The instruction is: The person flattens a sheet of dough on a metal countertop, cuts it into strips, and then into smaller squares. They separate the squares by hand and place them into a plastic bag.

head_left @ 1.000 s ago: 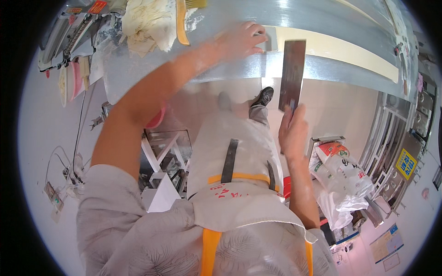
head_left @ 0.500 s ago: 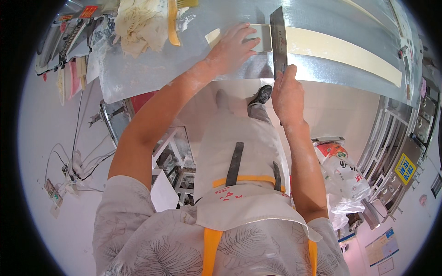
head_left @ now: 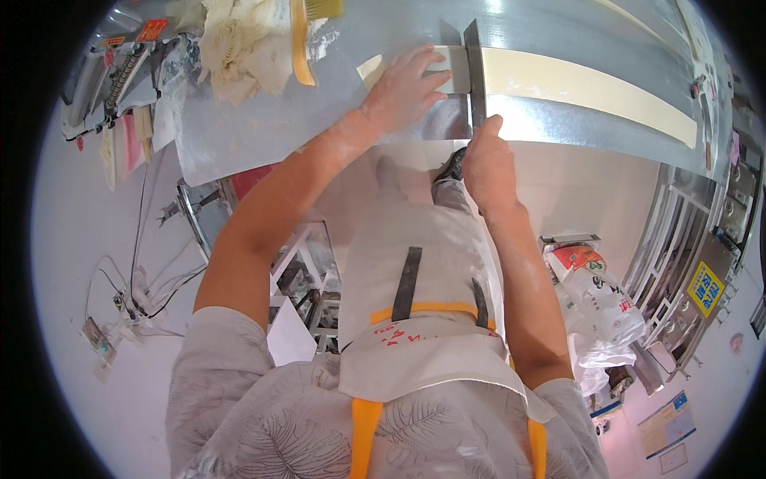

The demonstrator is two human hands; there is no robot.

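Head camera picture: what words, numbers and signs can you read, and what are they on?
I won't copy words, but here's the writing:
Apron: red writing, partly creased.
Yellow sign: blue writing.
White bag: dark and red print, crumpled.
Red sticker: too small to read.
Wall poster: too small to read.

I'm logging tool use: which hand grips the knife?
The right hand, closed on the near end of the knife; the left hand is spread open, left of it.
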